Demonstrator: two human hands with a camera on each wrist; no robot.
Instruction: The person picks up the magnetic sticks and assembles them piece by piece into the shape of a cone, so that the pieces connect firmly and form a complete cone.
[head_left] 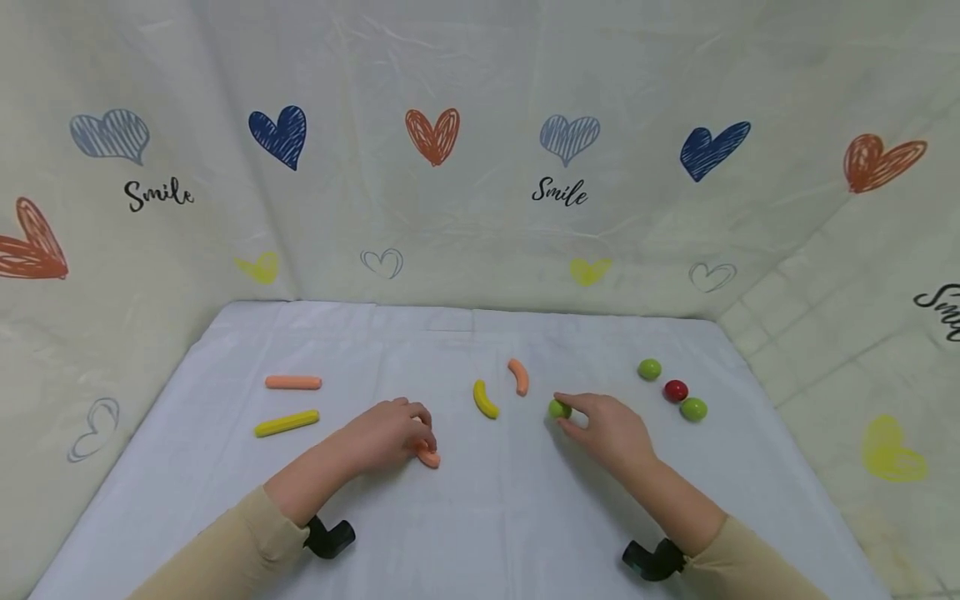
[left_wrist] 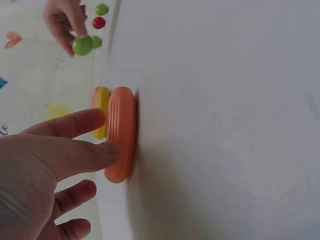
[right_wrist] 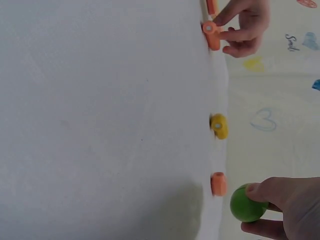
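White-clothed table (head_left: 480, 533), toy pieces laid out in loose groups. Far left: two straight sticks, one orange (head_left: 293, 382), one yellow (head_left: 287, 423), parallel and apart.

Left hand (head_left: 390, 433) rests near the middle-left, fingers curled down onto a curved orange piece (head_left: 428, 457); the left wrist view shows thumb and forefinger touching its ribbed edge while it lies flat on the cloth. Looks like a grip being taken, piece not lifted yet.

Centre: a curved yellow piece (head_left: 485, 399) and a second curved orange one (head_left: 518, 377), side by side, untouched.

Right hand (head_left: 607, 429) pinches a green ball (head_left: 558, 409) between thumb and fingertips, low over the cloth just right of the curved pair; whether it touches the cloth I cannot tell.

Far right: green ball (head_left: 649, 369), red ball (head_left: 676, 390), green ball (head_left: 693, 409), clustered close.

Count: two sticks, three curved pieces, four balls (three green, one red).

Judgement: both hands mid-pickup. Next move needs a firm pinch on the flat orange piece, which sits low.
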